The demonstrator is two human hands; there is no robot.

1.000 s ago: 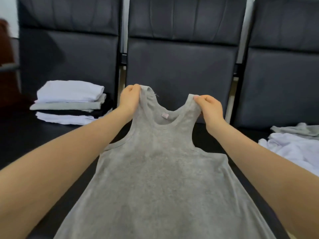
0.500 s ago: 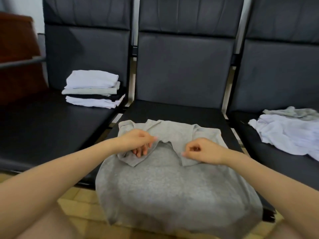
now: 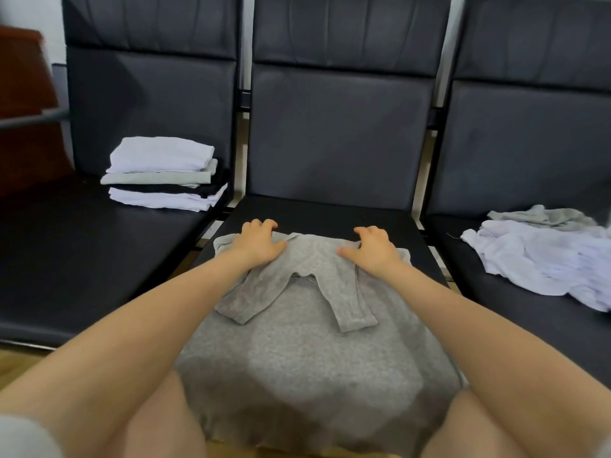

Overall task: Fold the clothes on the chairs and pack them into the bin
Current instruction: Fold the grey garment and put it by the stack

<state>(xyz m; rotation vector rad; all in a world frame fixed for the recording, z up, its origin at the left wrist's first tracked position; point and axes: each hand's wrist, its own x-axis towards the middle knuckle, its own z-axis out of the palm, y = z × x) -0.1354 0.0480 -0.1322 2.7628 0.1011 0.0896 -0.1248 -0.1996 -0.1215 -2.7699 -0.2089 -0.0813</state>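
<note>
Grey tank top (image 3: 314, 352), spread on the middle chair seat (image 3: 324, 213), long axis running from its folded-down straps under both hands toward the person; left hand (image 3: 259, 242) and right hand (image 3: 372, 247) press it with spread fingers, equally near, gripping nothing.

Left hand (image 3: 259, 243) and right hand (image 3: 373, 248) press grey tank top (image 3: 307, 352) flat

Both hands uncurled, now flat on gray tank top (image 3: 317, 342).
</note>
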